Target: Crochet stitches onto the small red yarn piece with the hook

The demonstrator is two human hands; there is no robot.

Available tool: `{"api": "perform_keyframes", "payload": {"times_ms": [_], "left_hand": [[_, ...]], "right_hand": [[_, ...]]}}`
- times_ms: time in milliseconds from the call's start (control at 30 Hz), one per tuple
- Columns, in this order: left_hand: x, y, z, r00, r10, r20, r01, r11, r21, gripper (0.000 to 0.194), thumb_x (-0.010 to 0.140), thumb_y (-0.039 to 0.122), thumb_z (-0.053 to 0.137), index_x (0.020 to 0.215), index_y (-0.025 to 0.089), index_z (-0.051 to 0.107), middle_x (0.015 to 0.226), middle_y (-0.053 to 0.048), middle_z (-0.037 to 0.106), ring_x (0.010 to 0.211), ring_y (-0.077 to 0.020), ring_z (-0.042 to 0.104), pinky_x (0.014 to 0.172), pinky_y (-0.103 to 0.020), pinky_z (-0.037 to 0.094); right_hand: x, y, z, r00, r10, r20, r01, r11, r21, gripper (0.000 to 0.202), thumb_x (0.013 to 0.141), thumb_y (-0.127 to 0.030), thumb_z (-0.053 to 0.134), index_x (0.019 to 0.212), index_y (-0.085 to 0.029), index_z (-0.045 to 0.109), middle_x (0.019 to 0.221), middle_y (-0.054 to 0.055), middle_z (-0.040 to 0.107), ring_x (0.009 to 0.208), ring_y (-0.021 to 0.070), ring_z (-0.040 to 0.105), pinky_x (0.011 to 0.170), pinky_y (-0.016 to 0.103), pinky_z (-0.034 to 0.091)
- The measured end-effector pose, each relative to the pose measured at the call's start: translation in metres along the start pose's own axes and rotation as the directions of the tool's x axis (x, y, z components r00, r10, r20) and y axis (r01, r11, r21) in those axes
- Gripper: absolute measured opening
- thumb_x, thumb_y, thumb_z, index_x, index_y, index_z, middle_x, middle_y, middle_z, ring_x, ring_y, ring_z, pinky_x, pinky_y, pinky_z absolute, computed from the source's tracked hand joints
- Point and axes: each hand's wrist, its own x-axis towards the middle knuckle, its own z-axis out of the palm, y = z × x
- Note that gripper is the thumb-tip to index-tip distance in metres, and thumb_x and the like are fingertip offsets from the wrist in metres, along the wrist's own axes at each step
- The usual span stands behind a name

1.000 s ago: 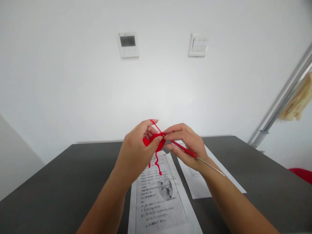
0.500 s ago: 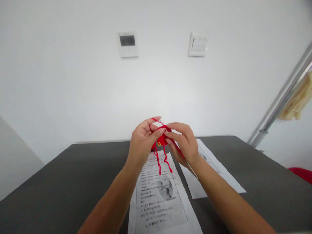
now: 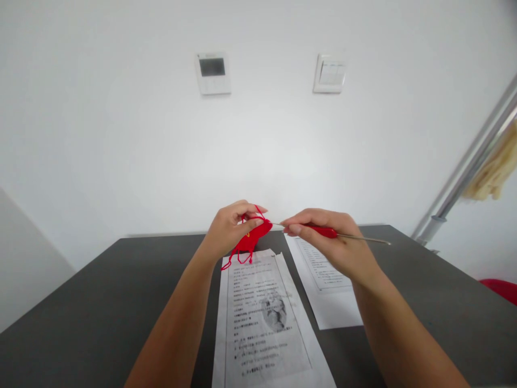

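Behind the left hand (image 3: 227, 233): part of the red yarn piece (image 3: 259, 231), covered by thumb and palm.
Behind the right hand (image 3: 333, 237): part of the hook (image 3: 324, 231), and some of the rear sheet (image 3: 337, 312).
Hook tip: meets the piece's right edge; too small to tell whether it sits in a loop.
Cut off: both forearms and the front sheet (image 3: 238, 345) at the bottom; a red object (image 3: 501, 289) and beige cloth (image 3: 495, 167) at the right.
Left fingers: pinching the piece between thumb and fingertips, a red strand (image 3: 259, 210) crossing the raised forefinger.
Right fingers: gripping the hook by its red handle, its bare metal end slanting out past the wrist.
Piece's place: held up over the far part of the table (image 3: 100, 296), above the front sheet's top edge.
Piece's look: bright red, small, folded or curved, with a yellow bit (image 3: 247, 235) near the thumb and loose red tails (image 3: 230, 261) dangling below.
Front sheet: rows of dark print, too blurred to read, beside a grey oval picture.
Rear sheet: framed lines of text, also illegible.
Wall panel (image 3: 212, 74): dark screen, lettering indistinct.
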Motion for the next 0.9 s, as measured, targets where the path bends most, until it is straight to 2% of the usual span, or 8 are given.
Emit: {"api": "perform_keyframes", "payload": {"times_ms": [200,300,433,500,600,667,767,900], "left_hand": [[-0.002,0.004,0.002,0.99,-0.132,0.045,0.139,0.958,-0.249,0.016,0.071,0.026,0.082,0.084,0.017,0.078,0.082,-0.005,0.075,0.073,-0.0154,0.066,0.067,-0.026,0.054],[-0.004,0.008,0.004,0.964,-0.222,0.147,0.263,0.879,-0.398,0.022,0.067,0.027,0.086,0.085,0.016,0.078,0.075,-0.004,0.074,0.067,-0.0149,0.067,0.064,-0.026,0.053],[-0.006,0.013,0.006,0.924,-0.276,0.265,0.375,0.793,-0.481,0.024,0.062,0.025,0.089,0.08,0.015,0.076,0.074,-0.004,0.075,0.067,-0.0148,0.068,0.065,-0.026,0.053],[-0.005,0.013,0.006,0.918,-0.286,0.274,0.391,0.77,-0.505,0.027,0.057,0.024,0.092,0.076,0.014,0.076,0.072,-0.003,0.074,0.064,-0.0128,0.065,0.063,-0.024,0.051],[-0.003,0.014,0.005,0.928,-0.285,0.239,0.37,0.78,-0.505,0.028,0.056,0.026,0.093,0.077,0.015,0.077,0.073,-0.001,0.074,0.067,-0.0123,0.065,0.067,-0.024,0.05],[-0.003,0.014,0.003,0.942,-0.276,0.189,0.332,0.84,-0.43,0.024,0.063,0.029,0.09,0.079,0.016,0.078,0.078,-0.002,0.075,0.074,-0.0138,0.066,0.072,-0.025,0.051],[-0.003,0.015,0.002,0.96,-0.247,0.134,0.276,0.913,-0.3,0.02,0.073,0.032,0.084,0.082,0.016,0.079,0.085,-0.004,0.076,0.078,-0.0149,0.065,0.073,-0.025,0.049],[-0.004,0.015,0.007,0.953,-0.257,0.162,0.304,0.825,-0.477,0.032,0.067,0.03,0.088,0.095,0.017,0.079,0.084,-0.004,0.076,0.073,-0.0145,0.066,0.068,-0.025,0.051]], "right_hand": [[0.004,0.008,0.001,0.992,0.13,0.006,-0.12,0.9,0.42,0.005,0.085,-0.026,0.077,0.086,-0.023,0.082,0.079,0.002,0.082,0.07,0.0166,0.078,0.068,0.028,0.065],[0.005,0.016,0.006,0.998,0.067,-0.019,-0.048,0.863,0.503,0.006,0.087,-0.025,0.077,0.087,-0.024,0.082,0.082,0.002,0.082,0.068,0.0157,0.077,0.066,0.028,0.065],[0.005,0.02,0.009,0.968,-0.247,-0.037,0.248,0.94,0.235,0.016,0.088,-0.017,0.073,0.097,-0.027,0.081,0.094,0.004,0.083,0.086,0.0182,0.077,0.077,0.033,0.065],[0.006,0.019,0.009,0.916,-0.4,0.024,0.398,0.915,0.07,0.025,0.091,-0.013,0.068,0.109,-0.026,0.078,0.104,0.006,0.082,0.099,0.0199,0.075,0.087,0.037,0.063],[0.007,0.019,0.008,0.857,-0.499,0.124,0.509,0.858,-0.064,0.034,0.096,-0.012,0.059,0.125,-0.025,0.071,0.119,0.008,0.078,0.114,0.0209,0.071,0.097,0.041,0.059],[0.007,0.019,0.008,0.859,-0.491,0.146,0.504,0.86,-0.078,0.034,0.097,-0.013,0.056,0.127,-0.026,0.069,0.123,0.008,0.076,0.116,0.0208,0.07,0.098,0.041,0.059],[0.004,0.02,0.011,0.917,-0.384,0.105,0.385,0.923,0.01,0.03,0.098,-0.016,0.056,0.122,-0.027,0.071,0.118,0.007,0.078,0.11,0.0191,0.072,0.095,0.038,0.06],[0.003,0.021,0.015,0.96,-0.278,0.043,0.266,0.947,0.178,0.025,0.099,-0.023,0.058,0.115,-0.032,0.075,0.115,0.003,0.078,0.11,0.0193,0.072,0.094,0.038,0.06]]}}
